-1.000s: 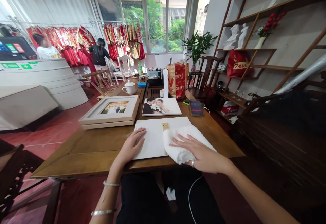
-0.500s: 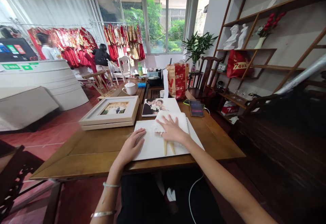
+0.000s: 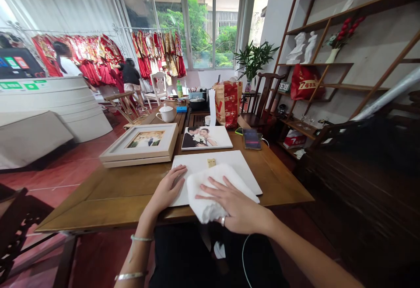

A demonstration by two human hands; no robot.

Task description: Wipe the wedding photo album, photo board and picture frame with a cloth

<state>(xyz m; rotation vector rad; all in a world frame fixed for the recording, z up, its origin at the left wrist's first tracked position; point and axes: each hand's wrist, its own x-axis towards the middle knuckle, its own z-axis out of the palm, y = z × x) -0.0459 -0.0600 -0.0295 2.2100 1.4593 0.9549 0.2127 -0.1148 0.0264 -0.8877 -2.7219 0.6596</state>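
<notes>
A white board (image 3: 179, 197) lies flat at the table's front edge. My left hand (image 3: 169, 187) rests on the board's left side, its fingers spread flat. My right hand (image 3: 226, 198) presses down with spread fingers on a folded white cloth (image 3: 203, 183). The cloth covers the board's lower middle and right, and its near edge hangs past the table's front edge. Just above the cloth shows the top of a pale yellow shape (image 3: 211, 162) on the board; its lower part is hidden.
Behind the board lies a wedding photo panel (image 3: 223, 137). A framed picture (image 3: 139, 161) sits at left, and a phone (image 3: 252, 139) with a cable at right. Farther back stand a white teapot (image 3: 166, 113) and a red paper bag (image 3: 229, 104). Two people are near the clothes racks.
My right hand has drawn the cloth toward me across the board. The yellow shape's top is uncovered and its lower prongs are covered. My left hand stays in place.
</notes>
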